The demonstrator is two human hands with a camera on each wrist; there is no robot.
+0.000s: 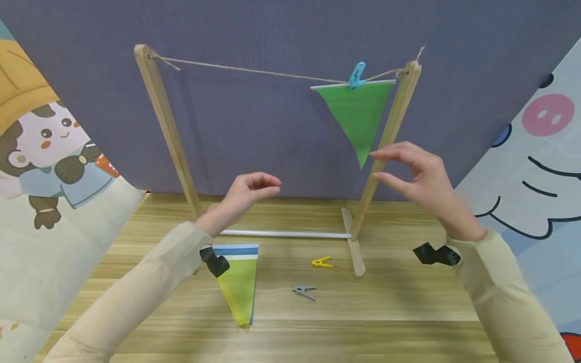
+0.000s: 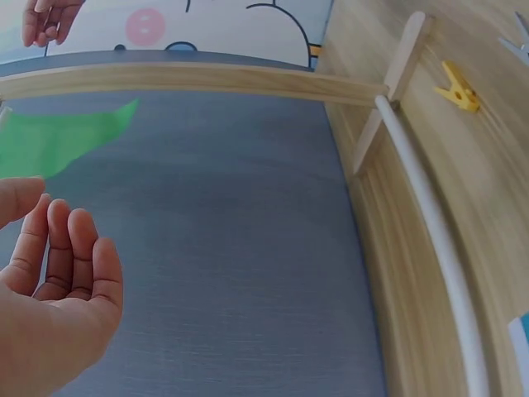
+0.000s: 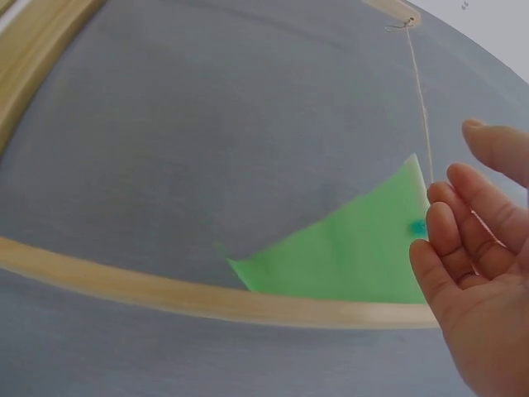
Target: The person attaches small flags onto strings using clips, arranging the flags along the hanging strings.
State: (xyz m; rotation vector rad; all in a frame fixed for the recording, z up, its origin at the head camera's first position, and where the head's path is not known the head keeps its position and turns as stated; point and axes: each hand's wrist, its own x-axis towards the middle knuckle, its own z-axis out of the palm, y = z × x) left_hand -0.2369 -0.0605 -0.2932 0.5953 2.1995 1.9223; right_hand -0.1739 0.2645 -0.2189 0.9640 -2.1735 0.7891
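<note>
A green triangular pennant (image 1: 357, 111) hangs from the string (image 1: 254, 70), held by a light blue clothespin (image 1: 357, 75) near the right post. My right hand (image 1: 419, 179) is in the air beside that post, thumb and fingers apart, holding nothing. In the left wrist view my left hand (image 2: 62, 289) has loosely bent fingers, the thumb close to the index finger, and nothing between them. It hovers above the crossbar in the head view. On the table lie a yellow clothespin (image 1: 322, 262), a grey clothespin (image 1: 304, 292) and yellow-green and blue pennants (image 1: 240, 287), overlapping.
The wooden frame has a left post (image 1: 168, 126), a right post (image 1: 390, 136) and a white crossbar (image 1: 290, 234) low between them. Its right foot (image 1: 356, 257) rests on the wooden table (image 1: 399, 312). A grey-blue panel (image 1: 263, 136) stands behind, with printed cloths at both sides.
</note>
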